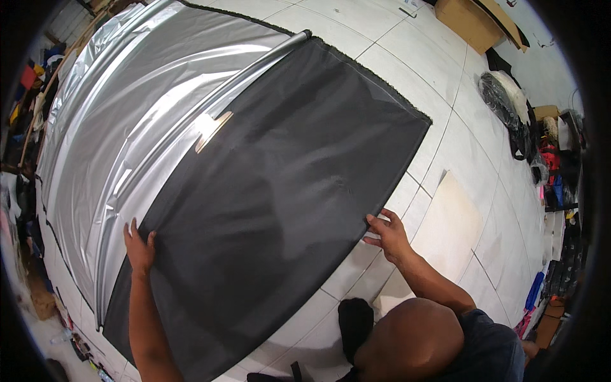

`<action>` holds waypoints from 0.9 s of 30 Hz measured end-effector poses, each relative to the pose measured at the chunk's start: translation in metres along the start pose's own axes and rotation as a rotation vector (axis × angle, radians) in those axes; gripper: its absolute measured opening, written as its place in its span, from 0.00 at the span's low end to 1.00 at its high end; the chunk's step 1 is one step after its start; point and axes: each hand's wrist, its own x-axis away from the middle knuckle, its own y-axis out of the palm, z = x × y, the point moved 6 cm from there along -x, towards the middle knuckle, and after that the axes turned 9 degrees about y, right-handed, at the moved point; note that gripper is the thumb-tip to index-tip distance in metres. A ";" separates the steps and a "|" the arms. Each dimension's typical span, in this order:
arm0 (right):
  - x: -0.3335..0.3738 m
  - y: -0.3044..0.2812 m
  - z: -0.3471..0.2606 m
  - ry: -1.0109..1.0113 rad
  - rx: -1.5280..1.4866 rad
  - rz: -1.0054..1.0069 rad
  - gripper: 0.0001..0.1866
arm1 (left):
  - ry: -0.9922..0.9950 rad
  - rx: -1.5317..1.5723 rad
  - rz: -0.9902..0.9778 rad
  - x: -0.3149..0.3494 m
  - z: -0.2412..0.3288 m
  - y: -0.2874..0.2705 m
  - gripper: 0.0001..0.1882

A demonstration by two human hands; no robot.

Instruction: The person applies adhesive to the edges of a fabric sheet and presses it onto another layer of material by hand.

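Observation:
A large black fabric sheet (254,210) lies across the floor in front of me. Alongside its left edge spreads a shiny silver sheet (159,89) with raised folds. My left hand (139,248) is open over that edge, thumb on the black fabric and fingers reaching onto the silver. At the right edge of the black fabric, my right hand (387,235) pinches the border between thumb and fingers. A small flat piece with a bright glare (212,132) lies where black meets silver; its kind is unclear.
White floor tiles (407,63) surround the fabric. A pale flat sheet (450,213) lies right of my right hand. A cardboard box (470,24) stands at the far right, a plastic-wrapped bundle (499,99) nearer. Mixed clutter lines both sides.

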 end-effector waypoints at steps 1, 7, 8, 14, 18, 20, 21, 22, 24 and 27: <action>-0.006 0.004 0.003 -0.007 0.000 0.000 0.45 | 0.065 0.162 0.033 0.015 0.016 -0.009 0.30; -0.050 -0.007 0.009 -0.026 -0.085 -0.176 0.18 | -0.460 0.478 -1.007 0.267 -0.007 -0.051 0.29; -0.040 0.006 0.005 -0.014 -0.124 -0.293 0.19 | -0.658 0.470 -1.133 0.333 -0.042 -0.055 0.30; -0.073 -0.004 0.022 -0.065 -0.241 -0.303 0.22 | -1.563 1.273 -0.413 0.585 -0.101 -0.006 0.45; -0.096 0.009 0.021 -0.025 -0.287 -0.270 0.22 | -1.587 1.567 0.439 0.609 -0.123 0.027 0.33; -0.122 -0.019 0.002 -0.077 -0.254 -0.240 0.23 | -1.648 1.566 0.629 0.595 -0.118 0.051 0.30; -0.123 -0.024 -0.011 -0.133 -0.260 -0.249 0.22 | -1.504 1.684 0.782 0.579 -0.110 0.043 0.28; -0.119 -0.028 -0.020 -0.175 -0.271 -0.253 0.22 | -1.351 1.773 0.925 0.565 -0.099 0.019 0.26; -0.112 -0.013 -0.020 -0.210 -0.296 -0.305 0.21 | -1.216 1.858 1.092 0.578 -0.088 0.000 0.24; -0.135 -0.047 -0.019 -0.116 -0.191 -0.253 0.21 | -1.281 2.002 1.131 0.579 -0.077 0.021 0.23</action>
